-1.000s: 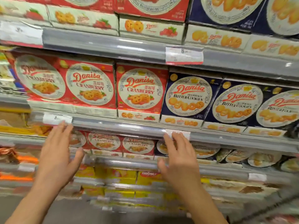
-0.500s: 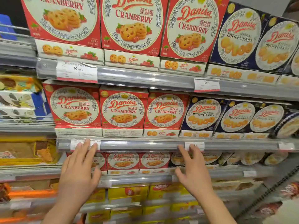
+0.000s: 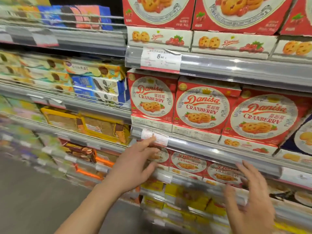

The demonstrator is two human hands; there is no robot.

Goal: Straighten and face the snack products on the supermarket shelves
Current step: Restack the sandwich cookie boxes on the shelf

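**View swings left; both hands spread at the shelf edge**

Change from half a second ago: the camera is turned left and sits closer. The blue butter-cookie boxes are almost out of frame at the right edge; a neighbouring bay of mixed biscuit packs [image 3: 94, 85] now fills the left half, blurred. Both hands are still at the same shelf rail, lower in the frame than before.

Left hand [image 3: 135, 164]: palm away from the camera, fingers straight and fanned, index fingertip on or just at the price label [image 3: 156, 137] clipped to the grey shelf rail [image 3: 211, 149]. Grip released, holding nothing.

Right hand [image 3: 253, 191]: motion-blurred, fingers spread and slightly bent, raised in front of the lower row of small cranberry boxes [image 3: 189, 162]. Contact cannot be told. Grip released, nothing held.

Task goods: three red Danisa cranberry boxes [image 3: 202, 108] stand side by side on the shelf just above the rail, faces forward, each on a flat white box. The rightmost one leans a little. More of the same red boxes [image 3: 236, 12] on the shelf above, cropped.
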